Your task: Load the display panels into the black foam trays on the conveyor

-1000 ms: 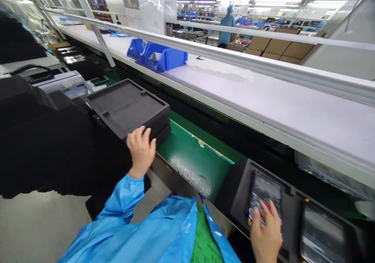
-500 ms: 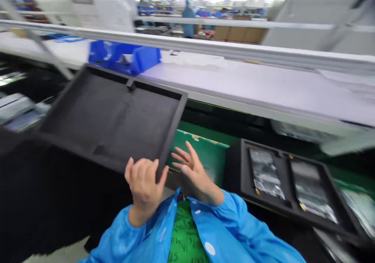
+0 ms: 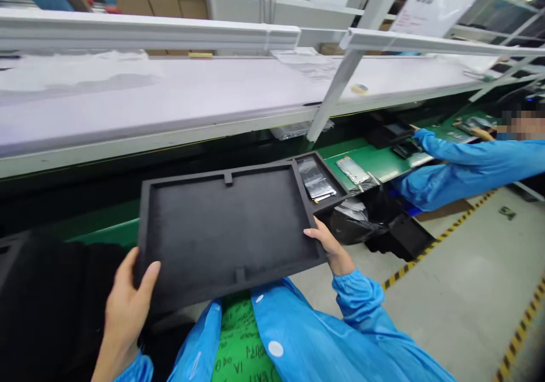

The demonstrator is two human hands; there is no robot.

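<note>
On a factory line, a person in a blue smock (image 3: pixel 298 336) holds a black foam tray (image 3: pixel 225 229) out in front of the body with both hands, above the floor and near the bench. The left hand (image 3: pixel 125 308) grips the tray's left edge, thumb on top and fingers out of sight beneath it. The right hand (image 3: pixel 330 244) takes the opposite edge, its fingers close together and pressed along the rim. Silver foil packets (image 3: pixel 317 184) lie in a narrow compartment at the tray's right end.

Just past the right hand, a black plastic bag (image 3: pixel 355 226) sits beside a green bench mat (image 3: pixel 370 166), where a silver packet (image 3: pixel 351 170) lies flat. Farther right, a co-worker's blue sleeve (image 3: pixel 464 158) reaches across the mat. Above runs a wide white shelf (image 3: pixel 170 84) with an aluminium rail (image 3: pixel 149 32) along its far side, and a roll of tape (image 3: pixel 360 88) rests on it. Cardboard boxes (image 3: pixel 183 7) stand beyond the rail. Yellow-and-black hazard tape (image 3: pixel 430 246) marks the grey floor (image 3: pixel 464 308).
</note>
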